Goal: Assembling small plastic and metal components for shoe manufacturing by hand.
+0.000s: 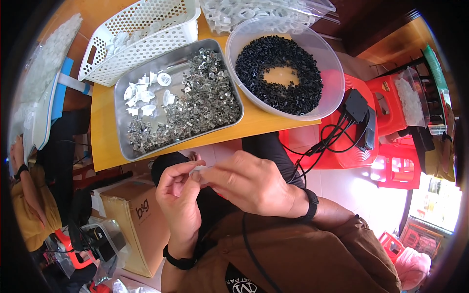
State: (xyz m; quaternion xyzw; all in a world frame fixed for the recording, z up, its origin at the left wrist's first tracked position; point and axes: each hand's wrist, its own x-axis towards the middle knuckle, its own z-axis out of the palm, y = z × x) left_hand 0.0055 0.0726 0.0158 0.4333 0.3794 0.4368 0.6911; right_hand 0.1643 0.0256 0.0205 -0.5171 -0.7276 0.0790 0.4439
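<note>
My left hand [180,198] pinches a small whitish, round plastic part [199,170] between thumb and fingers, above my lap. From the other side my right hand [251,183] closes its fingertips on the same part and covers some of it. Just beyond the hands, a metal tray [120,110] sits on the yellow table [105,141]. In it lie many small clear, shiny pieces [205,93] and a group of white plastic parts [141,95] at the left. A round translucent tub [333,93] to its right holds small black pieces [254,85].
A white perforated basket [151,54] and a clear bin of ring-like parts [264,10] stand at the back. On the right, a red stool [337,158] carries black cables and boxes. A cardboard box [141,229] stands at left, near another person's arm [30,190].
</note>
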